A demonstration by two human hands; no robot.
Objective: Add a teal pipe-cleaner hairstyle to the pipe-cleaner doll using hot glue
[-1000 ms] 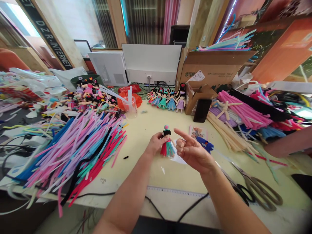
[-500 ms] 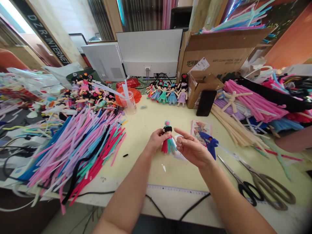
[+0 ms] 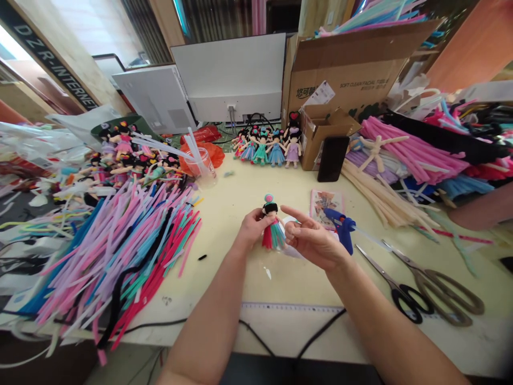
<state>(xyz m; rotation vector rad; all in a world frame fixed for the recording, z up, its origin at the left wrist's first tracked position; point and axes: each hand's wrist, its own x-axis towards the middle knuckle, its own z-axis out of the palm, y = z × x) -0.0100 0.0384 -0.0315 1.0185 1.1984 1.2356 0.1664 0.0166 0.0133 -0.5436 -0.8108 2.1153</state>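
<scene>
My left hand (image 3: 251, 227) is closed around a small pipe-cleaner doll (image 3: 272, 227) with black hair, a teal bun and a red and teal skirt, held upright over the yellow table (image 3: 240, 267). My right hand (image 3: 310, 240) hovers just right of the doll, index finger stretched toward it and the other fingers curled, with nothing visible in it. A blue glue gun (image 3: 340, 227) lies just behind my right hand.
A big pile of coloured pipe cleaners (image 3: 120, 246) covers the left of the table. Finished dolls (image 3: 266, 147) stand by a monitor. Cardboard box (image 3: 340, 80), black phone (image 3: 332, 158), two scissors (image 3: 420, 291) and more pipe cleaners (image 3: 409, 155) sit at right. Another person's arm (image 3: 481, 211) reaches in at right.
The view has tilted down and shifted. Both hands stay close together with the doll; my right hand has drawn slightly nearer to it.
</scene>
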